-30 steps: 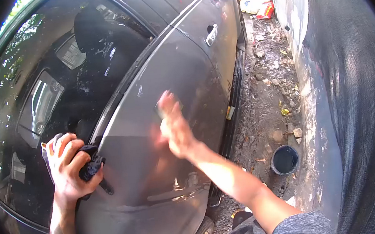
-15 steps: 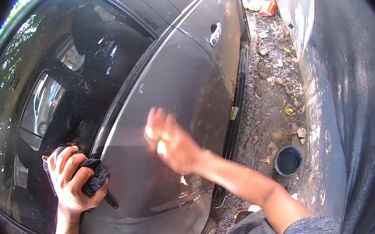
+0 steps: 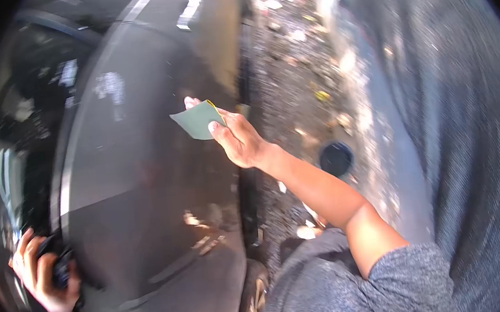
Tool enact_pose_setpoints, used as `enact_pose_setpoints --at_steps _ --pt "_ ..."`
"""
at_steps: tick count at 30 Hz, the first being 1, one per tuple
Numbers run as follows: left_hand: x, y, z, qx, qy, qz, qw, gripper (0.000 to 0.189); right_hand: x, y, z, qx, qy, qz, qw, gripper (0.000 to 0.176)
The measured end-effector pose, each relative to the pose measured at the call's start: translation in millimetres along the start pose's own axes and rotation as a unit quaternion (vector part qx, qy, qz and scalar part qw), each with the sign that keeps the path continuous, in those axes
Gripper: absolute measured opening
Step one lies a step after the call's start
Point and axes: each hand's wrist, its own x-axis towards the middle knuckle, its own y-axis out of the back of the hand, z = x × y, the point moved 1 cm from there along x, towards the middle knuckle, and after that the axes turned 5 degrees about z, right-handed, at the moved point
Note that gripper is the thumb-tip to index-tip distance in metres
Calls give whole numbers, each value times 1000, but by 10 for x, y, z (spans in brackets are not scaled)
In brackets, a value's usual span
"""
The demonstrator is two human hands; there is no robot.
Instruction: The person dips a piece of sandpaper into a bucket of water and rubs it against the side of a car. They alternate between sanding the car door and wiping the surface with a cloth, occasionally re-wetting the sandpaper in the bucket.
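My right hand (image 3: 237,136) holds a small piece of grey-green sandpaper (image 3: 194,122), thumb on top and fingers beneath. The sheet is slightly curled, with a yellowish edge, and overlaps the dark grey car's side panel (image 3: 139,149) in this view. At the lower left, my left hand (image 3: 41,272) is wrapped round a bunched black cloth (image 3: 61,270) beside the car's window. Blur softens the cloth's outline, and part of it is hidden behind the fingers.
A dark bucket (image 3: 336,159) stands on the muddy, stony ground (image 3: 293,103) between the car and the wall. Dark sheeting (image 3: 460,122) hangs along the right side. Part of a car wheel (image 3: 254,295) shows at the bottom, and a door handle (image 3: 189,13) farther up.
My right hand has lifted off the side panel and turned, bringing the sandpaper into sight. The view has swung right, so my left hand with the black cloth now appears farther left and lower.
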Motion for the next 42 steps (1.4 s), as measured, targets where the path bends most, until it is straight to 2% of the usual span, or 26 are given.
enact_pose_setpoints --at_steps 3,4,5,6,9,10,12,14,15,16,18,21,22,24,26,27,29,31,33,34,35,36,37,38,40,42 --pt "-201 -116 -152 62 4 -19 998 19 -1226 950 743 -99 -314 -74 942 39" --pt "-193 -144 -167 69 15 -19 997 17 -1898 1230 1113 -150 -330 -20 932 39" --pt "-200 -156 -153 79 27 -18 996 16 -2655 1606 1491 -353 -367 -122 852 43" --pt "-201 -228 -75 100 42 -5 994 16 -3554 1940 1779 -378 -423 -98 818 45" --pt "373 -336 1031 -202 52 -68 976 36 -5277 2455 1439 -422 -577 -113 690 41" --pt "620 -461 1544 -252 104 -99 957 41 -5513 2432 1104 -404 -673 28 618 43" --pt "844 -1087 2456 -400 175 -119 892 51 -5934 2460 942 -385 -690 16 612 45" --pt "1101 -1862 3356 -544 240 -250 764 56 -6325 2490 877 -346 -714 -3 609 49" --pt "1050 -2922 4311 -654 201 -274 676 59 -6462 2482 967 -327 -729 10 601 51" --pt "1027 -3428 4854 -678 159 -280 660 62 -6437 2326 953 -299 -724 248 570 47" --pt "1104 -4198 5880 -714 141 -294 619 62 -6984 2321 1385 -207 -718 332 575 42" --pt "1247 -5144 7207 -766 160 -360 508 69 -6586 2473 1641 -112 -664 414 613 37" --pt "1232 -5472 7622 -762 138 -342 532 75 -6600 2552 1783 -117 -668 413 607 37" --pt "1263 -5923 8215 -686 127 -340 630 80 -6648 2815 2228 -361 -539 244 721 36" --pt "1186 -6203 8681 -548 78 -381 741 83 -6169 3115 2752 -256 -582 386 668 40" --pt "1088 -6313 8859 -457 17 -323 828 77 -5986 3219 2992 -315 -565 335 685 38" --pt "796 -7005 9485 -410 -141 -321 842 68 -5884 3507 3519 -392 -494 204 749 38" --pt "810 -7286 9830 -385 -143 -401 819 65 -5977 3768 4071 -424 -440 48 790 40" --pt "725 -7423 9928 -371 -123 -280 877 73 -6116 3898 4478 -430 -487 6 760 39" --pt "747 -7533 9986 -363 -160 -318 861 79 -6154 3912 4616 -427 -492 3 759 39" --pt "799 -7700 10109 -364 -159 -322 859 79 -6186 3909 4760 -430 -523 -98 729 38" --pt "758 -7946 10302 -353 -191 -467 788 75 -6212 3868 4865 -428 -548 -198 691 38" --pt "654 -8100 10436 -331 -218 -600 695 72 -6203 3798 4950 -424 -550 -200 691 38" --pt "472 -8157 10503 -348 -162 -524 761 53 -6187 3697 5044 -402 -595 -271 641 39" --pt "466 -8090 10424 -337 -176 -564 733 45 -6296 3584 5299 -368 -643 -375 557 40" --pt "632 -7867 10247 -327 -220 -573 718 34 -6481 3577 5573 -357 -671 -358 542 40"
